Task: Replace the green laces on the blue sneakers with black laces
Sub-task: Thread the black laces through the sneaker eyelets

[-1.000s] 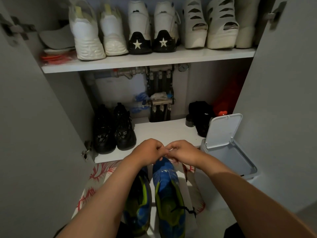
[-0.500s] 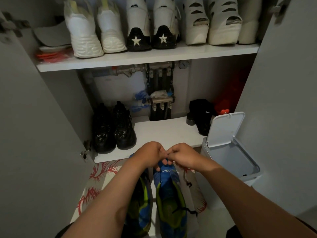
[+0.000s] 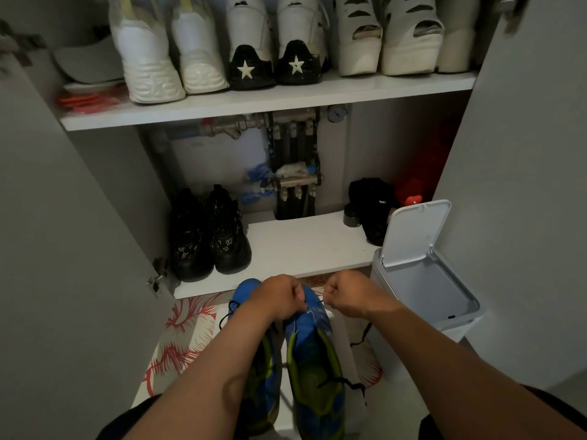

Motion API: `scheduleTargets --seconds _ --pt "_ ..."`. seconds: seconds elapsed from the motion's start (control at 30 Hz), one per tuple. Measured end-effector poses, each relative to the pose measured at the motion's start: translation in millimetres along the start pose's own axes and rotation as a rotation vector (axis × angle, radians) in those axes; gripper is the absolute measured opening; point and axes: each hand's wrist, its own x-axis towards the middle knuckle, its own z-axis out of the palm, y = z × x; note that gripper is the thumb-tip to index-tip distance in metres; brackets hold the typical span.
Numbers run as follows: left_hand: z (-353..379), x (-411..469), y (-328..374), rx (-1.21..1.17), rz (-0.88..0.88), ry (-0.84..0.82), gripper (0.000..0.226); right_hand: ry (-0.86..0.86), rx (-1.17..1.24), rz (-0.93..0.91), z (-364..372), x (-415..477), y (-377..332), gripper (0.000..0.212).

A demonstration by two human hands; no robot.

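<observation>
Below the cupboard shelf (image 3: pixel 301 249), the blue sneakers (image 3: pixel 313 360) look threaded with black laces (image 3: pixel 337 381), left hand (image 3: pixel 276 296) and right hand (image 3: pixel 347 295) fisted round the ends, probably a final tightening.

Pretty clearly somebody's home, hallway shoe cupboard kind of spot. The doors (image 3: pixel 63 217) are swung open in front of me and there are two white shelves: the top shelf (image 3: pixel 397 84) is packed with white trainers (image 3: pixel 149 58), star-heel shoes (image 3: pixel 246 68) and chunky sandals (image 3: pixel 359 42), and the lower shelf (image 3: pixel 301 246) has a pair of black shoes (image 3: pixel 209 236). Behind it all there's a household pipe manifold (image 3: pixel 292 144) with a little gauge (image 3: pixel 336 114). On the floor there's a red-and-white patterned mat (image 3: pixel 184 341) and a small white flip-lid bin (image 3: pixel 425 290), lid up.
</observation>
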Motion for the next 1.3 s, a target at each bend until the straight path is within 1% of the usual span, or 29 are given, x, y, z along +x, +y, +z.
scheduleTargets --seconds 0.13,0.27,0.37,0.43,0.53,0.67,0.8,0.87,0.97,1.07,1.13,1.3 --pt "18 1 -3 0.030 0.019 -0.041 0.009 -0.042 -0.147 0.012 6 0 -5 0.017" --pt "31 1 -4 0.066 0.045 0.018 0.006 -0.045 -0.239 0.015 9 5 -8 0.017" --pt "37 2 -5 0.083 0.049 0.097 0.009 -0.046 -0.248 -0.003 11 7 -9 0.017" --pt "40 2 -5 0.069 0.038 0.119 0.009 -0.037 -0.236 -0.007 13 8 -9 0.017" --pt "41 2 -6 0.046 0.025 0.120 0.005 -0.027 -0.187 0.006 14 8 -9 0.018" --pt "42 3 -7 0.024 0.017 0.131 0.006 -0.029 -0.167 0.023 17 10 -9 0.017" --pt "44 3 -6 0.034 0.015 0.138 0.006 -0.051 -0.233 0.025 19 13 -11 0.018" --pt "44 3 -5 0.029 0.017 0.139 0.008 -0.014 -0.253 0.034 22 15 -13 0.015" --pt "45 4 -5 0.021 0.016 0.143 0.010 0.073 -0.227 0.090 25 15 -13 0.008" --pt "46 3 -6 0.027 0.022 0.155 0.012 0.087 -0.177 0.102 26 17 -12 0.008" --pt "46 2 -6 0.027 0.021 0.162 0.013 0.041 -0.112 0.095 27 17 -9 0.009" --pt "45 1 -5 0.017 0.004 0.165 0.012 -0.141 0.095 0.079 24 22 -1 0.013"
